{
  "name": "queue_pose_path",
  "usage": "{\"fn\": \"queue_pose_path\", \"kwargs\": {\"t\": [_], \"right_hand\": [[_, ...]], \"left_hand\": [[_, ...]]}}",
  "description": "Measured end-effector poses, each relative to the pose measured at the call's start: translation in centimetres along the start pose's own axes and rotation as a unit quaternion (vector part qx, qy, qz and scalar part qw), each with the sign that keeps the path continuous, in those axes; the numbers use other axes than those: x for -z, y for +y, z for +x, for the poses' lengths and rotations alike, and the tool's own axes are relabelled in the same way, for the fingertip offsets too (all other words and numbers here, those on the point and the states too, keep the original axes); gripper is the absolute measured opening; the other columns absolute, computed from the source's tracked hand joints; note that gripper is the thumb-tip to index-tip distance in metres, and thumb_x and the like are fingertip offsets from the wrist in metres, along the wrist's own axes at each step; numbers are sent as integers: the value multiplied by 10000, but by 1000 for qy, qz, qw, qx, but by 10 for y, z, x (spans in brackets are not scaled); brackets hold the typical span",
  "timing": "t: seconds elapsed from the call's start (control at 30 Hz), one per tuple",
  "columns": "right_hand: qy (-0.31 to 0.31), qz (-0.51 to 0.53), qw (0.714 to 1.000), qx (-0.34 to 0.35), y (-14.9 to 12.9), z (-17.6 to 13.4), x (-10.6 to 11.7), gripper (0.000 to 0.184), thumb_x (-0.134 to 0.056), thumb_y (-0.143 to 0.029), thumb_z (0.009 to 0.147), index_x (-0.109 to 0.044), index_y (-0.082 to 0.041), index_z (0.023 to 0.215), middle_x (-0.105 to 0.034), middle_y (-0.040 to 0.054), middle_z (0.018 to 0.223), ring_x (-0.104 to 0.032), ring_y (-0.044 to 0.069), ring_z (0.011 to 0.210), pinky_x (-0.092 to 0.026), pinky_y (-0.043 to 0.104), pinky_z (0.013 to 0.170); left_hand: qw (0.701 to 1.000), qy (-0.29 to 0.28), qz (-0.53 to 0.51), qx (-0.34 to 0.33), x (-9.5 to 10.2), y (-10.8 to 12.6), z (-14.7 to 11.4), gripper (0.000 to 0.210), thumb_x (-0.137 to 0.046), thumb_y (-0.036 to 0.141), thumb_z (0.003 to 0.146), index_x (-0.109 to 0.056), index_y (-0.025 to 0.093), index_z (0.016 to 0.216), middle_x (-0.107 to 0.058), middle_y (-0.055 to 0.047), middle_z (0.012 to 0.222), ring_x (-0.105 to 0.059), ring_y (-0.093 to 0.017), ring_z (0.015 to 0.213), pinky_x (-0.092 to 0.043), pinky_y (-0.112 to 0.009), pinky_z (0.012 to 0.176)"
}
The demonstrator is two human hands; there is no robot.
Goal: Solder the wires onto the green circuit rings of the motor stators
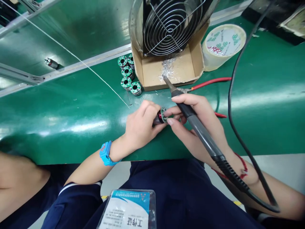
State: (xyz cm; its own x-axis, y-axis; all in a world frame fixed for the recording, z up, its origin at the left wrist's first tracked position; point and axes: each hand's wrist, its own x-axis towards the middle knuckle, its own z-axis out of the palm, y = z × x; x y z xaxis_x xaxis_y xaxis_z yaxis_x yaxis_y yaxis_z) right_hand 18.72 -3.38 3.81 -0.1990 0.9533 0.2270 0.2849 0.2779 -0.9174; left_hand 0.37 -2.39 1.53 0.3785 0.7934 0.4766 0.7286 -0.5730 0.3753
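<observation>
My left hand (140, 124) grips a small round part (161, 116) with a green circuit ring on its end, held just above the green table (71, 124). My right hand (195, 121) holds a black soldering iron (202, 133) between thumb and fingers, and its fingertips also touch the same part. The iron's metal tip (166, 81) points up and away, over the edge of a cardboard tray (152, 71). A thin solder wire (95, 73) runs across the table toward my hands.
Several more round parts with green rings (128, 74) stand left of the cardboard tray. A wire-guarded fan (171, 25) stands in the tray. A tape roll (222, 44), red-handled pliers (209, 83) and the iron's black cable (235, 105) lie to the right. Another person's arm (19, 178) is at lower left.
</observation>
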Motion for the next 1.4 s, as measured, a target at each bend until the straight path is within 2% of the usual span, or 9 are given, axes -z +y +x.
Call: {"fn": "queue_pose_path", "kwargs": {"t": [0.17, 0.33, 0.53, 0.67, 0.77, 0.83, 0.97, 1.2, 1.4], "right_hand": [[30, 42, 997, -57, -2, -7, -15, 492, -708, -181, 843, -532, -299, 1286, -710, 6, 1098, -670, 92, 775, -594, 246, 666], [57, 100, 988, -102, -3, -7, -28, 494, -727, -186, 818, -524, -298, 1254, -691, -8, 1048, -665, 94, 816, -566, 241, 643], [87, 87, 992, -31, 3, -6, -32, 458, -693, -146, 829, -527, -307, 1224, -650, -34, 962, -622, 79, 756, -573, 239, 663], [64, -42, 997, 25, 5, -4, -27, 457, -658, -177, 852, -514, -305, 1267, -674, -8, 1021, -666, 135, 845, -589, 329, 769], [27, -130, 991, 26, 4, 1, -16, 410, -651, -238, 877, -541, -284, 1269, -715, 29, 1056, -701, 210, 933, -564, 439, 864], [43, -153, 987, 21, 2, 6, -5, 386, -656, -253, 885, -553, -283, 1256, -728, 29, 1029, -708, 232, 945, -539, 484, 915], [20, -73, 997, -13, -1, 18, 15, 434, -680, -214, 863, -526, -335, 1250, -702, -15, 973, -693, 197, 919, -558, 419, 924], [-73, -16, 997, -24, 2, 38, 24, 432, -710, -209, 825, -549, -327, 1209, -695, -60, 889, -671, 161, 841, -567, 398, 1004], [-103, 9, 994, -21, 4, 44, 23, 427, -720, -221, 827, -556, -311, 1211, -702, -53, 865, -657, 140, 771, -599, 324, 805]], "left_hand": [[988, 100, 113, -46, -8, -6, -5, 161, -490, 303, 1026, -533, 191, 1133, -579, -53, 997, -553, -116, 732, -326, -238, 521], [982, 129, 121, -68, -19, -11, -8, 174, -505, 279, 1015, -527, 180, 1156, -579, -59, 1000, -542, -118, 739, -352, -230, 510], [983, 150, 85, -69, -24, -10, -8, 150, -466, 290, 1026, -525, 195, 1126, -560, -44, 1008, -506, -104, 718, -336, -220, 497], [996, 80, 49, 2, -17, -5, -6, 174, -524, 346, 1005, -551, 214, 1113, -558, -49, 1030, -530, -123, 759, -316, -232, 514], [993, 2, -84, 84, -13, -6, -5, 191, -638, 301, 940, -587, 195, 1091, -595, -55, 1019, -578, -162, 884, -443, -256, 643], [957, -44, -243, 153, -12, -9, -4, 256, -714, 314, 898, -608, 197, 1099, -591, -21, 893, -546, -134, 756, -453, -254, 621], [845, -136, -454, 246, -9, -13, -4, 450, -783, 449, 849, -645, 238, 1222, -488, 33, 693, -313, -71, 518, -272, -230, 445], [823, -174, -481, 247, 3, -8, -1, 534, -735, 566, 866, -677, 265, 1304, -600, -25, 797, -449, -103, 591, -384, -249, 491], [822, -189, -483, 236, 5, -8, -2, 578, -690, 601, 889, -653, 264, 1358, -610, -31, 806, -551, -145, 675, -484, -276, 559]]}}
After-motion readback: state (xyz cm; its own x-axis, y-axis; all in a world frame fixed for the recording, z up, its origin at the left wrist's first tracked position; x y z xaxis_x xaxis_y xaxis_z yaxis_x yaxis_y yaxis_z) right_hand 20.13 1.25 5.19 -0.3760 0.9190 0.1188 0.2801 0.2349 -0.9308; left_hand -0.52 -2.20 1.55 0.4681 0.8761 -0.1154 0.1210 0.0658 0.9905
